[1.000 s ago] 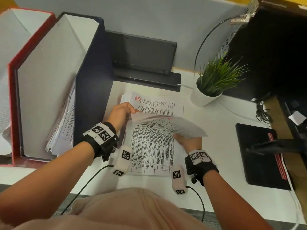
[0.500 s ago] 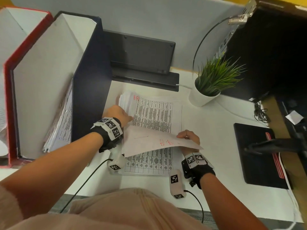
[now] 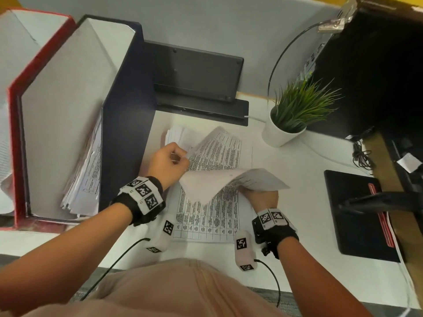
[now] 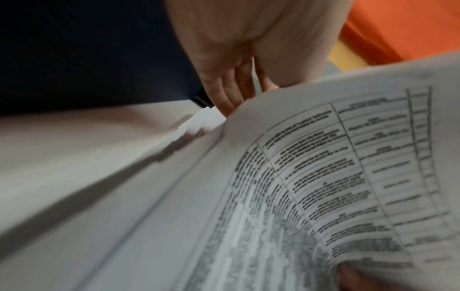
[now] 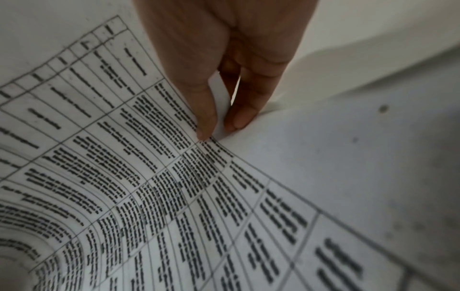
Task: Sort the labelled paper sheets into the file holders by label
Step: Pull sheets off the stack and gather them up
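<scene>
Two hands point(image 3: 168, 160) point(image 3: 261, 197) under one lifted sheet point(image 3: 229, 181) (stack point(image 3: 206, 216) below)

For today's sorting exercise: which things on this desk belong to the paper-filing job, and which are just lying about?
Job:
lifted sheet
paper stack
blue file holder
red file holder
left hand
right hand

Lying about:
potted plant
black notebook
cable
</scene>
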Available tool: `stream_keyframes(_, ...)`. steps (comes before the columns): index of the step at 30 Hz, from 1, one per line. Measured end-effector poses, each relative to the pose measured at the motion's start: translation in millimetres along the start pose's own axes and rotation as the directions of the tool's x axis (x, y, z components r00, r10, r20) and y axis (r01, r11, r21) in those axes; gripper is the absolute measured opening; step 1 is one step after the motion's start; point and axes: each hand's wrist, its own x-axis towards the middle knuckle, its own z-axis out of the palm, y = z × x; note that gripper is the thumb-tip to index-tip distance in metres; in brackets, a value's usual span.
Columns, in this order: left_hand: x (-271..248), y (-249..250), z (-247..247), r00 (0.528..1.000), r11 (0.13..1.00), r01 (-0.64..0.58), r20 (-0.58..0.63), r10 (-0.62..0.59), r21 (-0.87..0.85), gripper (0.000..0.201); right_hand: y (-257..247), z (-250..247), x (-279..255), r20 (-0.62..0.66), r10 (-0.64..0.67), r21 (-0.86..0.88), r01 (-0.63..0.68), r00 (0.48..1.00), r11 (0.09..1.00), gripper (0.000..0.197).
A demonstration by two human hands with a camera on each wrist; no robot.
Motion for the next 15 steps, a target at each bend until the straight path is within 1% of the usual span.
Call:
stream_keyframes(2, 0, -4, 1, 0.997, 0.987, 0.08, 0.029, -0.077, -0.143, 0.027, -1, -1, -4, -0.048, -0.021, 0.07, 0.024, 0.999, 0.997, 0.05)
stream_keyframes(4, -2, -5, 1, 0.994, 0.978, 0.098, 0.073, -0.085, -0.184, 0.032, -3, -3, -6, -0.075, -0.081, 0.145, 0.092, 0.994, 0.985, 0.054)
stream_keyframes(6, -1, -6, -2, 0.99, 0.97, 0.107, 0.115, -0.084, -0.217, 0.035, -4, -2, -5, -0.088, -0.131, 0.224, 0.148, 0.987, 0.963, 0.068)
stream_keyframes(7, 0, -7, -4, 0.986, 0.961, 0.124, 0.139, -0.091, -0.247, 0.035, -5, -3, -5, -0.078, -0.122, 0.291, 0.14, 0.989, 0.946, 0.074)
stream_keyframes(8, 1, -8, -6, 0.98, 0.947, 0.148, 0.168, -0.103, -0.286, 0.035, -6, -4, -6, -0.065, -0.111, 0.344, 0.127, 0.992, 0.93, 0.077)
stream_keyframes(9, 1, -9, -8, 0.974, 0.927, 0.177, 0.195, -0.117, -0.33, 0.035, -7, -7, -7, -0.037, -0.115, 0.342, 0.121, 0.993, 0.932, 0.071)
stream_keyframes(10, 2, -8, -10, 0.968, 0.905, 0.205, 0.216, -0.131, -0.372, 0.036, -11, -8, -9, 0.016, -0.128, 0.265, 0.12, 0.992, 0.957, 0.057)
stream_keyframes(11, 2, -7, -12, 0.963, 0.887, 0.229, 0.227, -0.146, -0.4, 0.036, -10, -12, -10, 0.073, -0.128, 0.124, 0.118, 0.989, 0.985, 0.036)
stream_keyframes(12, 4, -6, -13, 0.96, 0.882, 0.245, 0.225, -0.164, -0.403, 0.035, -13, -7, -8, 0.107, -0.125, 0.006, 0.125, 0.986, 0.992, 0.016)
stream_keyframes(13, 6, -5, -14, 0.959, 0.888, 0.259, 0.208, -0.191, -0.379, 0.034, -12, -4, -6, 0.102, -0.117, -0.047, 0.122, 0.988, 0.991, 0.011)
stream_keyframes(14, 10, -6, -14, 0.957, 0.9, 0.281, 0.172, -0.235, -0.334, 0.032, -12, 0, -4, 0.076, -0.063, -0.102, 0.07, 0.995, 0.992, 0.019)
stream_keyframes(15, 15, -7, -14, 0.949, 0.906, 0.314, 0.122, -0.29, -0.285, 0.03, -14, 4, -4, 0.048, 0.063, -0.213, -0.052, 0.997, 0.976, 0.021)
